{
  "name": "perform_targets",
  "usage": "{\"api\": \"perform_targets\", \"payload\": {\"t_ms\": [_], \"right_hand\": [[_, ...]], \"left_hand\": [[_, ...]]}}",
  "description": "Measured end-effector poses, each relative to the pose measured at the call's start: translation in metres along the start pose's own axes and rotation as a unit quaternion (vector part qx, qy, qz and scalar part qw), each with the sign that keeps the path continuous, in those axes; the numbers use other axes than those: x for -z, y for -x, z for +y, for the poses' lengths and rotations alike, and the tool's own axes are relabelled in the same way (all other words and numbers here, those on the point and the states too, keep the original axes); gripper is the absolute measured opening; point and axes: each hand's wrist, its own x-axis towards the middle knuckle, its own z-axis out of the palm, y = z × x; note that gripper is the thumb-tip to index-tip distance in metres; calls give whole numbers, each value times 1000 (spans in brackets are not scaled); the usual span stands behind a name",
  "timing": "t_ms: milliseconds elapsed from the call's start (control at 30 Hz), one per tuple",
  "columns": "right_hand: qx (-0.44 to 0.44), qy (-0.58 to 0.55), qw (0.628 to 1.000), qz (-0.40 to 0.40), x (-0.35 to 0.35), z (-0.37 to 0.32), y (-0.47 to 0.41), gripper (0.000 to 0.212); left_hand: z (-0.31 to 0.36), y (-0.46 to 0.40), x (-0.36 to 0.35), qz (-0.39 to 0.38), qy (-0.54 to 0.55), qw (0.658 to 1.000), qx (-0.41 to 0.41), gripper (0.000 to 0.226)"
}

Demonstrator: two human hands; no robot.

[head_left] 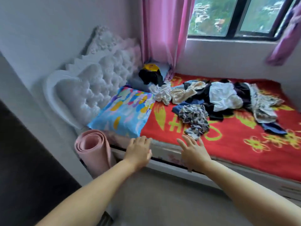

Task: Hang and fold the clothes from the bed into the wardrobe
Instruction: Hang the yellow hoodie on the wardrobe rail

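Note:
A heap of loose clothes (216, 98) lies on the bed's red and yellow blanket (228, 137), with white, black, cream and patterned pieces mixed together. A black-and-white patterned garment (194, 118) trails nearest to the bed's front edge. A black garment with a yellow piece (150, 74) sits apart at the head of the bed. My left hand (138, 151) reaches out over the bed's edge, fingers relaxed, holding nothing. My right hand (193, 150) stretches forward with spread fingers just short of the patterned garment. No wardrobe is in view.
A blue patterned pillow (125, 111) lies by the white tufted headboard (91, 88). A rolled pink mat (94, 152) stands on the floor against the bed frame. Pink curtains (161, 30) hang by the window (236, 15). A dark panel fills the left edge.

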Motion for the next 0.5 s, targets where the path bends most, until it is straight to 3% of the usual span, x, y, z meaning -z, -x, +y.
{"api": "perform_targets", "payload": {"t_ms": [300,500], "right_hand": [[-151,-53,985,-66,-48,117,-60,57],[-257,-98,956,-100,-69,181,-123,54]], "left_hand": [[14,-153,-68,-65,41,997,-31,58],[14,-282,-99,-93,68,991,-69,54]]}}
